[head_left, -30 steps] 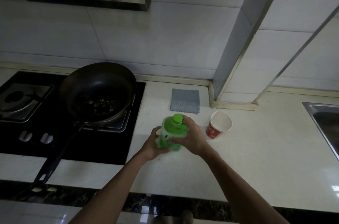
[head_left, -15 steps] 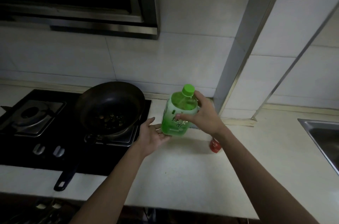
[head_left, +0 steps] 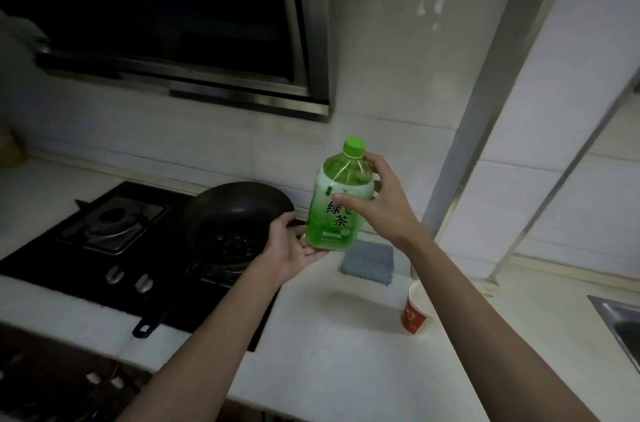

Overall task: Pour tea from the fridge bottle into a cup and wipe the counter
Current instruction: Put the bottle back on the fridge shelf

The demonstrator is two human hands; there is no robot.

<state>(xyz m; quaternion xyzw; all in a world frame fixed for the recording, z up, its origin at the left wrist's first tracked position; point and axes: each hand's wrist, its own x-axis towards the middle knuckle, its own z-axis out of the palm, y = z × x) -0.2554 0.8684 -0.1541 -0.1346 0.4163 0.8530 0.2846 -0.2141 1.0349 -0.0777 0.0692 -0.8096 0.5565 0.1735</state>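
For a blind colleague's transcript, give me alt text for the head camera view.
A capped green plastic tea bottle is held over a white counter, right hand gripping its shoulder, left hand under its base. Below: a red paper cup, a grey cloth, a black wok on the hob.

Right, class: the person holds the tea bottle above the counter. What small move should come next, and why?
Probably move the right hand up to twist off the green cap, while the left hand supports the bottle from below. The cap is on, so nothing can pour into the cup on the counter yet.
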